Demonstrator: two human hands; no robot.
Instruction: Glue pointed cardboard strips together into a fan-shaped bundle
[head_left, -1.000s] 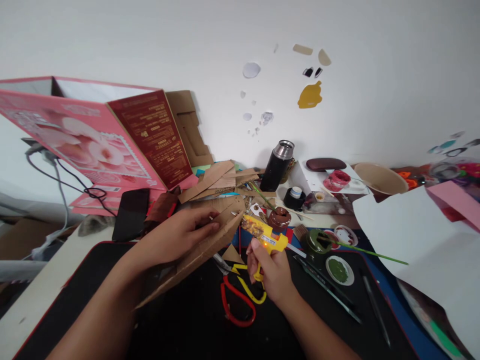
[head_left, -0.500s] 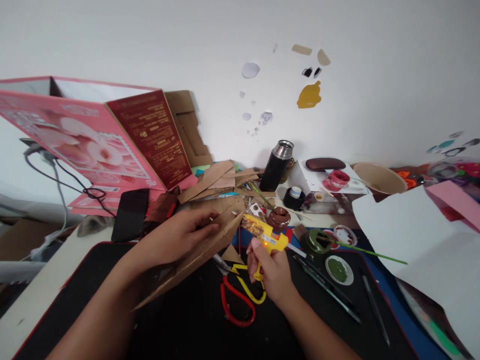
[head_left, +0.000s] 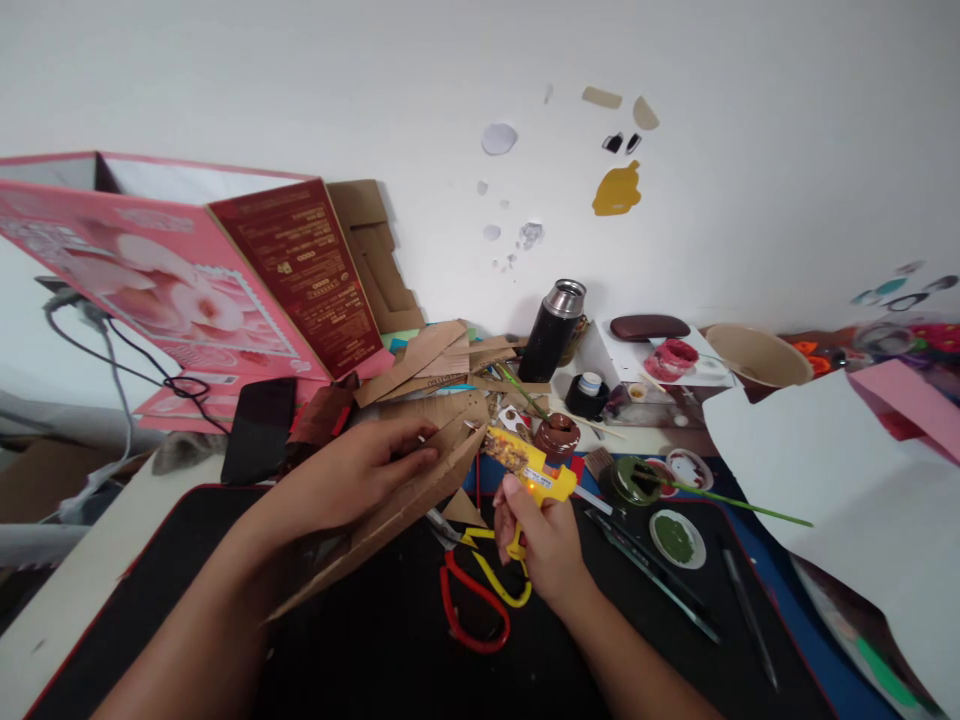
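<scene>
My right hand [head_left: 541, 535] is wrapped round the handle of a yellow hot glue gun [head_left: 536, 470], with a clear glue stick jutting from its back end. The gun's tip meets the upper corner of a folded piece of cardboard [head_left: 390, 510]. On the left, my left hand [head_left: 367, 470] grips that cardboard, its fingers curled over the inner side and partly hidden. Below the gun lie scissors [head_left: 480, 600] with one red and one yellow handle. A small cardboard triangle [head_left: 463, 508] rests beside their blades.
A pink paper bag [head_left: 187, 280] and a phone [head_left: 259, 430] stand at the left. Behind are cardboard scraps [head_left: 427, 360], a black flask [head_left: 551, 335] and a brown paint jar [head_left: 557, 435]. Green paint [head_left: 677, 537], pens [head_left: 652, 570] and white paper [head_left: 847, 480] lie at the right.
Almost nothing differs. Both hands, the glue gun and the cardboard keep their places; the whole view has shifted very slightly.
</scene>
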